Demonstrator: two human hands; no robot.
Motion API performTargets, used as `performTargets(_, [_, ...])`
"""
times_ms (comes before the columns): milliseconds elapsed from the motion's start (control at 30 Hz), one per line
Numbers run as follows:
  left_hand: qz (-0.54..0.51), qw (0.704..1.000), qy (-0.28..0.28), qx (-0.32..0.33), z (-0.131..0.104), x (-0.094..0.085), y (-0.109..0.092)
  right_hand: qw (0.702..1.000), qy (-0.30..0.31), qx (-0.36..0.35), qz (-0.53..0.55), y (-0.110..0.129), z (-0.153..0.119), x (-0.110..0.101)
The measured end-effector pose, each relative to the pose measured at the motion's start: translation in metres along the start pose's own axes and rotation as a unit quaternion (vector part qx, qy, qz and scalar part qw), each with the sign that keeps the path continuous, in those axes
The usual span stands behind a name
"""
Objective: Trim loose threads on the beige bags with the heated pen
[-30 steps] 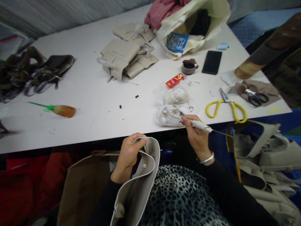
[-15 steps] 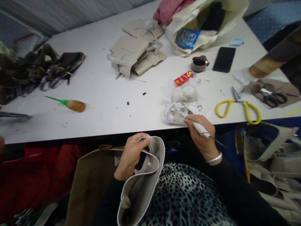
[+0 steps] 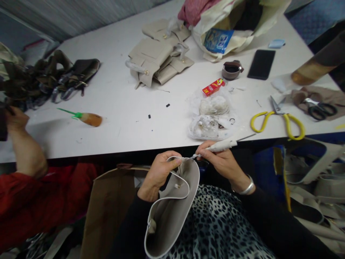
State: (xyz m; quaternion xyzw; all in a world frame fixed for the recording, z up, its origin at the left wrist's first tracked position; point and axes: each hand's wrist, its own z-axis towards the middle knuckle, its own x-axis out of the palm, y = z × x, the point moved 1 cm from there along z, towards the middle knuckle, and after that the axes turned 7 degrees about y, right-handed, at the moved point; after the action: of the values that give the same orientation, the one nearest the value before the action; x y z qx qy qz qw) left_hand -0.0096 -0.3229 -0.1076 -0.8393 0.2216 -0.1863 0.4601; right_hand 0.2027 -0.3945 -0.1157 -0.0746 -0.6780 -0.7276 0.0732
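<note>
The left hand (image 3: 158, 172) pinches the smooth, beige, open-mouthed bag (image 3: 176, 219) by its curved rim, in front of the white bench (image 3: 121, 122). The right hand (image 3: 221, 160) grips the pale-handled tool (image 3: 223, 145), slender metal tip at the rim.

Beige bag (image 3: 172, 219) is mouth-up and gaping, one wall bowed inward with a small fitting (image 3: 177, 186) on it; white-handled tool (image 3: 222, 145), thin rod out its back end, slants tip-down at the bag's far rim.
</note>
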Motion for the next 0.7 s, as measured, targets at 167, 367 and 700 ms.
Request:
performTargets(167, [0.013,1.000,0.019,0.000,0.000,0.000,-0.001,1.000,0.023,0.009,0.012,-0.006,0.002,0.003])
performTargets(367, [0.007,1.000,0.018,-0.006,0.001,0.000,0.001,0.999,0.031,0.020,0.015,-0.006,0.003,0.004])
performTargets(700, [-0.008,1.000,0.003,0.006,0.001,0.001,0.008,0.999,0.023,0.041,0.014,-0.014,0.010,0.008])
